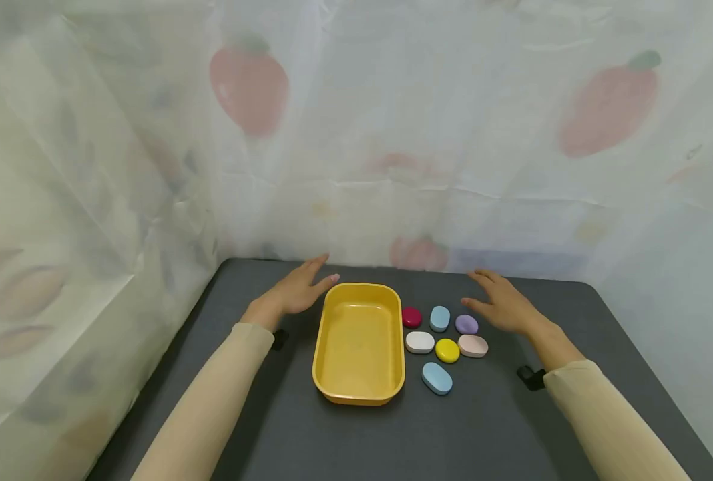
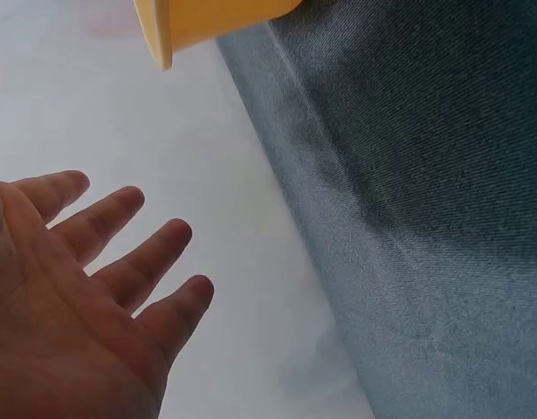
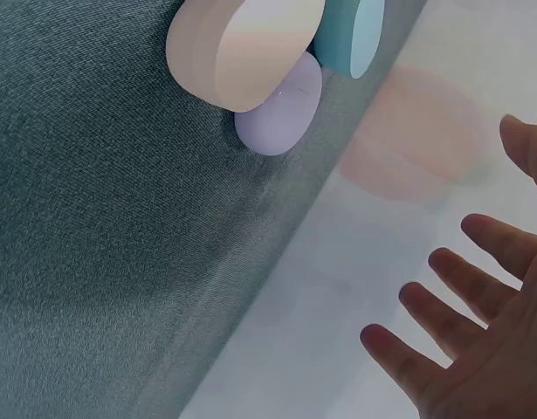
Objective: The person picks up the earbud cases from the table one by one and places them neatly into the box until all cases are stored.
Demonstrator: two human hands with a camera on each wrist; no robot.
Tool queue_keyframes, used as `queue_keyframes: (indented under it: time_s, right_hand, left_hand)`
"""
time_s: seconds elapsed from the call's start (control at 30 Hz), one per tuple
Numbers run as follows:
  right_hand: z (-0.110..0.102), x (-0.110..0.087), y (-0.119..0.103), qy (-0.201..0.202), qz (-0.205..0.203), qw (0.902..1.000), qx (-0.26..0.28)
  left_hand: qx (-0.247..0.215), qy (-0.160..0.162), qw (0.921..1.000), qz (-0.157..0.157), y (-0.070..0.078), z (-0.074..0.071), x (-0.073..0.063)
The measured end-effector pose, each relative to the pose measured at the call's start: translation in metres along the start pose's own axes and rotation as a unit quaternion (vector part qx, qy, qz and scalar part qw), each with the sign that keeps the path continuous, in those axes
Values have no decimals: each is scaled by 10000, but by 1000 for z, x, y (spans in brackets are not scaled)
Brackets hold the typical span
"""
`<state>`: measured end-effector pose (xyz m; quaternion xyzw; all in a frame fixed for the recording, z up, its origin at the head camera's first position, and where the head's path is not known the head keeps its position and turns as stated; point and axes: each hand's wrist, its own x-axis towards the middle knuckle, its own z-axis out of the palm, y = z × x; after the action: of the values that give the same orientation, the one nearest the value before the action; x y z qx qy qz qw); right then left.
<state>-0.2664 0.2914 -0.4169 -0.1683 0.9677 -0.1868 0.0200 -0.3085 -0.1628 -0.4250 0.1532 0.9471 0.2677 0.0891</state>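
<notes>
A yellow rectangular tray (image 1: 359,394) stands on the dark table. To its right lie several smooth oval bars that look like soap: dark red (image 1: 412,317), white (image 1: 420,343), yellow (image 1: 447,351), pink (image 1: 473,346), purple (image 1: 466,325), a light blue bar (image 1: 440,318) at the back and another light blue bar (image 1: 437,379) in front. My left hand (image 1: 296,288) hovers by the tray's far left corner, fingers spread, holding nothing. Beyond the purple and pink bars, to the right, my right hand (image 1: 502,302) is held up with spread fingers, also holding nothing.
The dark cloth-covered table (image 1: 260,427) ends at a pale curtain (image 1: 392,220) printed with fruit, which hangs along the back and sides. A black strap (image 1: 532,378) shows at my right wrist, and dark gear (image 1: 280,339) at my left.
</notes>
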Motion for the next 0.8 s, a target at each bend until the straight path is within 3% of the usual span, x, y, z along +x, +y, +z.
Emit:
queue_keyframes:
  time_s: [0.8]
  right_hand:
    - [1,-40,-7,-55,-444,9987,-241]
  left_hand:
    - [-705,-67,9975,-3,-5,18,-31]
